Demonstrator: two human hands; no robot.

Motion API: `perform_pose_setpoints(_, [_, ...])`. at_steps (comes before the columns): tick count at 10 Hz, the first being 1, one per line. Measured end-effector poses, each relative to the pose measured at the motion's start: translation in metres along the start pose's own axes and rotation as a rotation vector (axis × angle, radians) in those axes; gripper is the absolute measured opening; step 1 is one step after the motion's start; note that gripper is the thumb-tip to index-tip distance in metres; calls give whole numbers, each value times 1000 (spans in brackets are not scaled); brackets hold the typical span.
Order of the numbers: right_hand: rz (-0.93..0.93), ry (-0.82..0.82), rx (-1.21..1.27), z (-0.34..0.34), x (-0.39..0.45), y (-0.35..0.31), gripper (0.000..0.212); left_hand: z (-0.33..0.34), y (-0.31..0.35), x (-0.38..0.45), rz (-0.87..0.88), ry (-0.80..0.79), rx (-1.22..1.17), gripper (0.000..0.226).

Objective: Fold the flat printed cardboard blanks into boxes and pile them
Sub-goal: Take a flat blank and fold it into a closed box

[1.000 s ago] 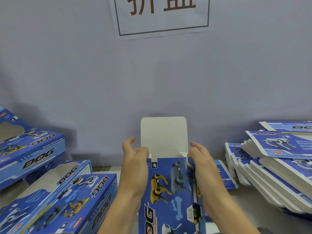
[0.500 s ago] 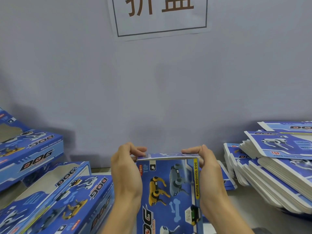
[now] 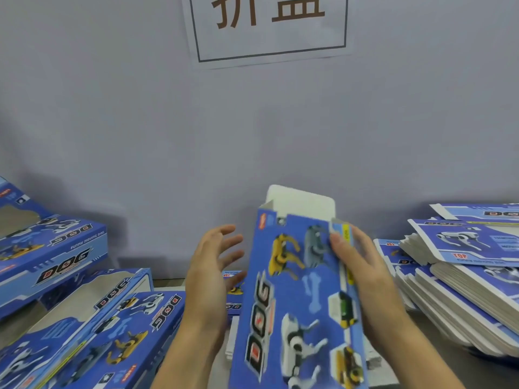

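Here the right hand [image 3: 362,265] grips a tall blue cardboard box [image 3: 297,299] by its right edge, thumb on the front, holding it up in the middle, tilted a little, with its white top flap [image 3: 302,202] standing open. The box front shows yellow, grey and white toy dogs, a pale bone and the word DOG. The left hand [image 3: 210,276] is just beside the box with fingers spread and holding nothing, folded blue boxes [image 3: 84,318] lie piled on the left, and flat printed blanks [image 3: 463,265] sit stacked on the right.
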State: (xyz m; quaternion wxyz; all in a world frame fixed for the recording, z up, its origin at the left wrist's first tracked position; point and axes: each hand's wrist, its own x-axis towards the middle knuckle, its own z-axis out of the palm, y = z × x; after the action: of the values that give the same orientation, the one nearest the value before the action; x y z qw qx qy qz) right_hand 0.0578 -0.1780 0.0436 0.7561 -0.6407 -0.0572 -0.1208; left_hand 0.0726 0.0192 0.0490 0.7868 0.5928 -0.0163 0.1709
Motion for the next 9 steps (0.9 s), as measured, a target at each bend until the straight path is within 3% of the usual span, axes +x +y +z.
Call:
perform_pose_setpoints(1, [-42, -24, -136, -2, -3, -26, 130, -4, 3, 1, 2, -5, 21, 20])
perform_pose_setpoints(2, [195, -233, -13, 1, -12, -24, 68, -5, 6, 2, -76, -52, 6, 30])
perform_pose_setpoints(3, [171, -397, -252, 11, -25, -8, 64, -11, 14, 1, -99, -43, 109, 26])
perform_pose_setpoints(4, [341, -377, -223, 30, -6, -10, 133, -21, 19, 2, -136, -58, 191, 25])
perform_pose_setpoints(5, [377, -328, 28, 12, -5, -4, 59, -22, 17, 8, -176, -78, 269, 20])
perform_pose_setpoints(6, [283, -214, -32, 9, -4, 4, 32, -10, 13, 14, -239, -191, 316, 18])
perform_pose_setpoints(8, [209, -70, -19, 10, -7, -4, 17, 0, 1, 11, -213, -305, 314, 9])
perform_pose_setpoints(9, [196, -64, -22, 11, -6, -5, 15, 1, 2, 6, -165, -354, 292, 17])
